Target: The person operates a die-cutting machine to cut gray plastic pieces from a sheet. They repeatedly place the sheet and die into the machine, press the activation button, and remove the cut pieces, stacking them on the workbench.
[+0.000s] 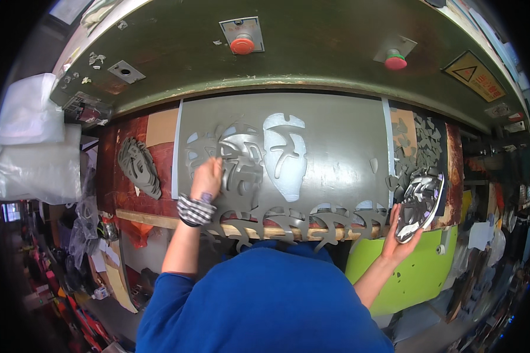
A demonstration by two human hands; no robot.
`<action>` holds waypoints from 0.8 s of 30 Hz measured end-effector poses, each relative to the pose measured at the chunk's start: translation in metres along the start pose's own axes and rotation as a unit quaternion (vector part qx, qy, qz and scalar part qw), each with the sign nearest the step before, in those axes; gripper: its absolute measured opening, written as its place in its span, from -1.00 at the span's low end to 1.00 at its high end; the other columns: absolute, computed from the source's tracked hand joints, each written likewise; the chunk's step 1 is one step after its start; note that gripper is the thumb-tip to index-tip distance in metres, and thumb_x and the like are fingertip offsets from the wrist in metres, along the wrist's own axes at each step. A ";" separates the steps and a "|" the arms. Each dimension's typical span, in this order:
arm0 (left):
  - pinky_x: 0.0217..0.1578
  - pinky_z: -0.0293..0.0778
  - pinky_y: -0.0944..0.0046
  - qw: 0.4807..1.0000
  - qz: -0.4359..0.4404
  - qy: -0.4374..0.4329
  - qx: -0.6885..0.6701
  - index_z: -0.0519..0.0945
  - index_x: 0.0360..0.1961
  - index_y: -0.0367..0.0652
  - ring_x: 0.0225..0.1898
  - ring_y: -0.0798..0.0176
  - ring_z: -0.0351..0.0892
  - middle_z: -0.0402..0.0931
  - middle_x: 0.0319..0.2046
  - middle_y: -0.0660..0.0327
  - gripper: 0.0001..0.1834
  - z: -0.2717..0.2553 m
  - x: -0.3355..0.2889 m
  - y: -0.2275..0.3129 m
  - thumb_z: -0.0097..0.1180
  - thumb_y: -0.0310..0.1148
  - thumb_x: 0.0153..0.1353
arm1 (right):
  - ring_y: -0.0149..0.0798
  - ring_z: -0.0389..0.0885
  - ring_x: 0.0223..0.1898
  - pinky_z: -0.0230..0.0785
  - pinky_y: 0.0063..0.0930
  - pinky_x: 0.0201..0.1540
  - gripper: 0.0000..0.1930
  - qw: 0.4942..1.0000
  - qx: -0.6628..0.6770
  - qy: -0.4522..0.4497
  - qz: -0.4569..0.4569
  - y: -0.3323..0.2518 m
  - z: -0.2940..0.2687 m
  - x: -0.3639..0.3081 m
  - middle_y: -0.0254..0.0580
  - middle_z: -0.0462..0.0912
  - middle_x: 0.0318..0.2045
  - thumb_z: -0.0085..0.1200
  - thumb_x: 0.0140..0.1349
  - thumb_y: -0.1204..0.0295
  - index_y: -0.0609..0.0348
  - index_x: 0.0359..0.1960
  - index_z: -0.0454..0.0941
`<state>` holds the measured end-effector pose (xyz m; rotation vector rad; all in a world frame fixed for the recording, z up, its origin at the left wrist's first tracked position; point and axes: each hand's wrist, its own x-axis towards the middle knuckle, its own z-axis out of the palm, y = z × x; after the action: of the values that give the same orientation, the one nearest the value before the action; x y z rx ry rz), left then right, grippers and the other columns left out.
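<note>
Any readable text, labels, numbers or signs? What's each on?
Yellow sign on the green machine, right side: black triangle, red lettering, wording not copied.
Pale label below it: too small to read.
Plate under left red button: any print too small.
Shoe in right hand: no lettering legible.

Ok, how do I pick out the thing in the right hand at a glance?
Find the wide grey work surface and go past its right edge, to the near corner. There the right hand holds a long, shoe-shaped piece. It is shiny black and silver with a pale rim, unlike the small, dull grey scraps beyond it.
</note>
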<state>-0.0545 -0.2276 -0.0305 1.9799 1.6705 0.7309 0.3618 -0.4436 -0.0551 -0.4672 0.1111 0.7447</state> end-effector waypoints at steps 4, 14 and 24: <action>-0.74 0.42 0.24 0.975 -0.191 -0.063 -0.096 0.47 -0.38 -0.31 -0.76 0.17 0.54 0.47 -0.76 0.04 -0.67 0.014 -0.009 -0.019 -0.06 -0.22 0.38 | 0.14 0.29 0.26 0.01 0.01 0.41 -0.27 0.927 -0.327 -0.167 -0.073 0.034 0.010 -0.008 0.19 0.27 0.23 0.16 0.21 0.31 0.37 0.31 0.10; -0.51 0.41 0.07 0.987 -0.077 0.099 0.102 0.45 -0.01 -0.21 -0.59 -0.03 0.50 0.48 -0.64 0.08 -0.69 -0.027 0.001 -0.059 0.12 -0.37 0.23 | 0.37 0.16 0.21 0.11 0.05 0.24 -0.19 0.506 -0.725 -0.367 -0.289 0.191 0.082 0.016 0.34 0.16 0.21 0.45 -0.28 0.50 0.25 0.15 0.40; -0.29 0.42 0.17 0.962 -0.090 0.255 0.040 0.43 -0.14 -0.27 -0.37 0.03 0.50 0.50 -0.34 0.00 -0.80 0.019 0.033 -0.105 -0.07 -0.33 0.37 | 0.33 0.15 0.26 0.07 0.02 0.28 -0.03 0.515 -0.727 -0.393 -0.228 0.208 0.131 0.139 0.39 0.13 0.24 0.31 -0.03 0.20 0.38 0.34 0.02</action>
<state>-0.1166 -0.1773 -0.1086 1.7503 2.1658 1.1942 0.3149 -0.1654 -0.0516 -1.6260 -1.6178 0.2718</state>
